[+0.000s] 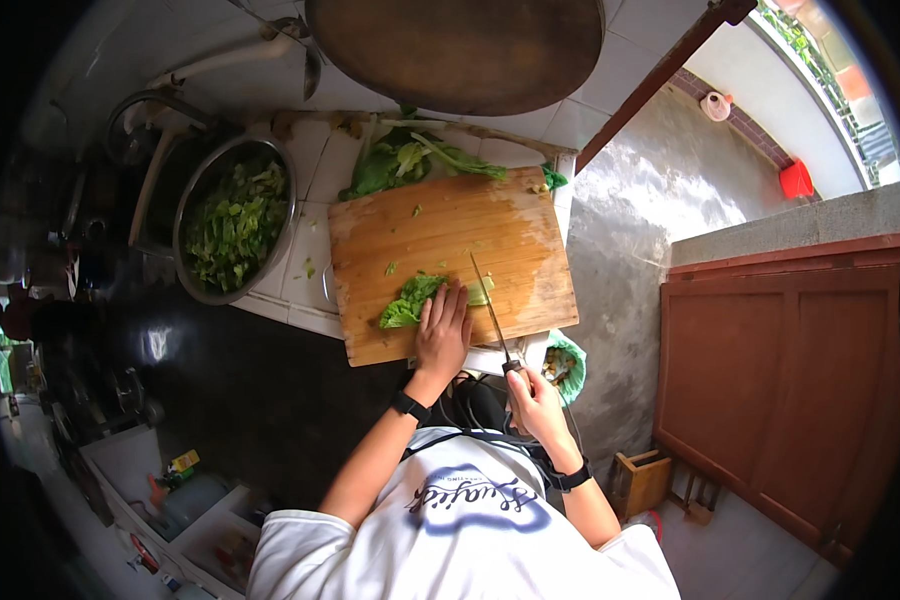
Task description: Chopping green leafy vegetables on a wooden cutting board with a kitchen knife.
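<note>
My left hand (444,330) presses flat on a leafy green vegetable (412,300), whose pale stem end (481,291) shows to the right of the fingers. In my right hand (534,405) is the handle of a kitchen knife (489,304); its blade is seen edge-on over the board, at the stem end. Both lie toward the near side of a wooden cutting board (450,225), which carries small green scraps. Uncut leafy stalks (397,161) rest behind the board. At the left, a metal basin (294,202) holds cut greens (236,225).
A sink (148,187) with a curved faucet (150,96) adjoins the basin. A large round wooden board (457,52) stands by the tiled wall. A green-lined waste bin (574,367) sits below the counter's near right corner. Brown wooden doors (780,375) are at the right.
</note>
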Demonstrator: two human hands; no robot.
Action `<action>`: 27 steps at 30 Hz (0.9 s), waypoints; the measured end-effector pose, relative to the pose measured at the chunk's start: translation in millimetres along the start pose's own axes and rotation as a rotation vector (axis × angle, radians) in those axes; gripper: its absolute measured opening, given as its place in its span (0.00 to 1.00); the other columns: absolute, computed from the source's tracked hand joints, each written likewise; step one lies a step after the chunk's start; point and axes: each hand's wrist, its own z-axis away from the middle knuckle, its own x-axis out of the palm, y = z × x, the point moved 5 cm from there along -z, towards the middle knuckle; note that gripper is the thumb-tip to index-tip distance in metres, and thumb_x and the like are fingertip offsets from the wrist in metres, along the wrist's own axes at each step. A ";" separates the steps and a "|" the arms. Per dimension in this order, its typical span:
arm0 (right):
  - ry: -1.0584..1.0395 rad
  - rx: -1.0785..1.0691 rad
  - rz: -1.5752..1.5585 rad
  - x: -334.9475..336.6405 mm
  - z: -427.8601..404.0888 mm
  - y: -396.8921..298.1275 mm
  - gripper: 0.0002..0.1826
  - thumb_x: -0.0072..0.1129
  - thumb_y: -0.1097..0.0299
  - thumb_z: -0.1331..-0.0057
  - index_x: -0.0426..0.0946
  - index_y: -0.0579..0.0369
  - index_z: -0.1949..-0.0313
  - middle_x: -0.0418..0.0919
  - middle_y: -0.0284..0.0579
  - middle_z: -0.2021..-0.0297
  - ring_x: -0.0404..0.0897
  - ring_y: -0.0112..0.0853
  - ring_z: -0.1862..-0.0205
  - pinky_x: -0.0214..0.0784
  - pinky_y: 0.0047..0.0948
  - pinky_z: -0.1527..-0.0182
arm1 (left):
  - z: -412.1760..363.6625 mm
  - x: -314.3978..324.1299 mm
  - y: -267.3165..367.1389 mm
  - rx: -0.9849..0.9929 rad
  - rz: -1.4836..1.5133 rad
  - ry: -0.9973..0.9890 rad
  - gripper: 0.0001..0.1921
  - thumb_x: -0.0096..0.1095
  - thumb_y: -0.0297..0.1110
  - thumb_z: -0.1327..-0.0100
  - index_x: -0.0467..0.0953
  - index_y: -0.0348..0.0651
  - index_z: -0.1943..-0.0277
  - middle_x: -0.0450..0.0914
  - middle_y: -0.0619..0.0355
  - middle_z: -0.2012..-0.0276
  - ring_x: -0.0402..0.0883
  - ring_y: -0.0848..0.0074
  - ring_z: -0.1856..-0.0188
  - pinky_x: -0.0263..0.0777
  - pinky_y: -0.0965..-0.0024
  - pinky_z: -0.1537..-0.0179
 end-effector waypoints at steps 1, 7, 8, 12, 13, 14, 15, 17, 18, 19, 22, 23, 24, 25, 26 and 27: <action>0.004 0.002 -0.007 2.5 1.1 -0.6 0.17 0.51 0.56 0.36 0.71 0.57 0.57 0.72 0.38 0.84 0.71 0.24 0.86 0.64 0.23 0.83 | -0.8 -0.1 0.1 0.004 0.004 -0.001 0.25 0.47 0.35 0.37 0.58 0.39 0.37 0.57 0.54 0.36 0.56 0.63 0.35 0.49 0.58 0.37; 0.165 -0.086 0.336 11.0 2.0 4.7 0.22 0.51 0.53 0.37 0.69 0.60 0.53 0.76 0.58 0.79 0.78 0.47 0.73 0.69 0.38 0.69 | -3.7 0.2 1.1 0.015 0.007 -0.018 0.24 0.47 0.36 0.37 0.60 0.38 0.39 0.59 0.54 0.37 0.56 0.64 0.35 0.50 0.60 0.38; 0.170 -0.098 0.326 11.6 -0.7 7.0 0.21 0.50 0.53 0.37 0.70 0.60 0.56 0.75 0.53 0.82 0.78 0.41 0.79 0.69 0.35 0.74 | -4.2 0.5 1.2 0.017 -0.012 -0.025 0.24 0.46 0.37 0.37 0.61 0.38 0.39 0.58 0.54 0.36 0.56 0.65 0.35 0.50 0.60 0.38; 0.040 0.022 0.123 15.3 -15.6 -21.8 0.20 0.49 0.52 0.36 0.69 0.59 0.64 0.69 0.39 0.87 0.70 0.27 0.89 0.63 0.25 0.85 | -3.3 -2.1 -2.9 -0.009 0.012 -0.050 0.24 0.46 0.36 0.37 0.61 0.37 0.39 0.59 0.54 0.37 0.56 0.66 0.35 0.50 0.60 0.38; 0.046 0.024 0.120 15.3 -23.5 -26.3 0.20 0.49 0.52 0.36 0.69 0.59 0.64 0.69 0.39 0.87 0.70 0.27 0.89 0.63 0.25 0.85 | -3.9 -2.1 -2.0 -0.003 0.015 -0.051 0.24 0.46 0.36 0.37 0.61 0.37 0.39 0.59 0.54 0.37 0.55 0.66 0.35 0.50 0.60 0.38; 0.043 0.028 0.113 16.7 -32.0 -32.7 0.20 0.49 0.52 0.36 0.69 0.60 0.64 0.70 0.40 0.87 0.70 0.27 0.90 0.62 0.25 0.86 | -4.5 -2.3 -1.2 0.003 0.016 -0.051 0.23 0.45 0.36 0.37 0.61 0.37 0.40 0.60 0.54 0.37 0.55 0.66 0.35 0.50 0.61 0.38; 0.040 0.032 0.103 18.0 -40.1 -38.3 0.20 0.48 0.52 0.35 0.69 0.60 0.65 0.70 0.40 0.87 0.70 0.27 0.90 0.62 0.25 0.87 | -4.6 -2.5 -0.1 0.009 0.017 -0.053 0.23 0.45 0.36 0.37 0.61 0.37 0.40 0.60 0.54 0.37 0.55 0.66 0.35 0.50 0.61 0.38; 0.031 -0.023 0.040 18.5 -57.3 -50.5 0.21 0.48 0.52 0.35 0.69 0.62 0.67 0.69 0.40 0.87 0.69 0.27 0.91 0.61 0.24 0.88 | -5.2 -3.0 1.4 -0.004 0.018 -0.053 0.23 0.45 0.36 0.37 0.61 0.38 0.39 0.60 0.54 0.37 0.55 0.67 0.35 0.49 0.61 0.38; 0.007 -0.024 -0.045 18.5 -68.7 -49.1 0.21 0.47 0.52 0.35 0.68 0.62 0.69 0.70 0.40 0.87 0.69 0.26 0.91 0.60 0.23 0.88 | -5.4 -3.6 2.1 -0.001 0.015 -0.050 0.23 0.45 0.36 0.37 0.61 0.38 0.39 0.60 0.54 0.37 0.55 0.67 0.35 0.49 0.61 0.38; -0.048 -0.052 -0.117 15.2 -75.4 -49.9 0.20 0.46 0.53 0.34 0.69 0.61 0.70 0.70 0.40 0.87 0.68 0.26 0.91 0.60 0.23 0.89 | -5.0 -3.9 3.2 0.004 0.010 -0.047 0.23 0.45 0.36 0.37 0.61 0.38 0.39 0.60 0.54 0.37 0.55 0.67 0.35 0.49 0.62 0.38; -0.004 -0.060 -0.146 6.5 -65.2 -49.3 0.19 0.46 0.54 0.34 0.69 0.60 0.68 0.70 0.39 0.86 0.68 0.25 0.91 0.60 0.22 0.89 | -3.2 -1.8 -0.5 0.001 -0.002 -0.041 0.24 0.45 0.36 0.37 0.60 0.38 0.39 0.60 0.53 0.38 0.56 0.67 0.35 0.49 0.62 0.38; -0.011 -0.061 -0.143 5.9 -59.5 -49.0 0.19 0.46 0.54 0.34 0.69 0.60 0.68 0.70 0.39 0.86 0.68 0.25 0.91 0.60 0.22 0.89 | -2.0 -0.4 -2.9 0.000 -0.004 -0.043 0.24 0.45 0.36 0.37 0.60 0.38 0.39 0.60 0.53 0.37 0.56 0.67 0.35 0.49 0.62 0.37; -0.016 -0.061 -0.166 3.6 -52.1 -47.8 0.18 0.47 0.54 0.34 0.69 0.60 0.67 0.70 0.39 0.86 0.69 0.25 0.90 0.60 0.22 0.89 | -2.2 -2.8 -1.5 0.022 0.004 -0.022 0.25 0.45 0.36 0.37 0.57 0.37 0.38 0.58 0.52 0.37 0.55 0.66 0.35 0.50 0.62 0.38; -0.022 -0.061 -0.189 2.6 -45.5 -45.0 0.18 0.48 0.54 0.35 0.70 0.60 0.66 0.71 0.38 0.85 0.69 0.24 0.90 0.60 0.22 0.88 | -2.5 -3.9 -1.2 0.021 0.006 -0.024 0.25 0.45 0.36 0.37 0.57 0.37 0.38 0.58 0.52 0.37 0.55 0.66 0.35 0.50 0.62 0.38; -0.022 -0.067 -0.184 3.2 -39.0 -40.3 0.18 0.50 0.55 0.35 0.70 0.60 0.65 0.72 0.38 0.84 0.70 0.24 0.90 0.61 0.22 0.88 | -2.7 -3.9 -1.0 0.020 0.003 -0.044 0.26 0.44 0.36 0.37 0.55 0.38 0.37 0.57 0.52 0.37 0.55 0.66 0.35 0.50 0.61 0.38; -0.003 -0.067 -0.162 4.8 -31.5 -39.2 0.17 0.50 0.55 0.35 0.70 0.59 0.64 0.72 0.38 0.84 0.70 0.24 0.89 0.62 0.22 0.88 | -3.6 -5.1 -0.5 0.018 -0.002 -0.063 0.26 0.43 0.36 0.37 0.53 0.38 0.37 0.56 0.52 0.36 0.54 0.66 0.34 0.50 0.61 0.38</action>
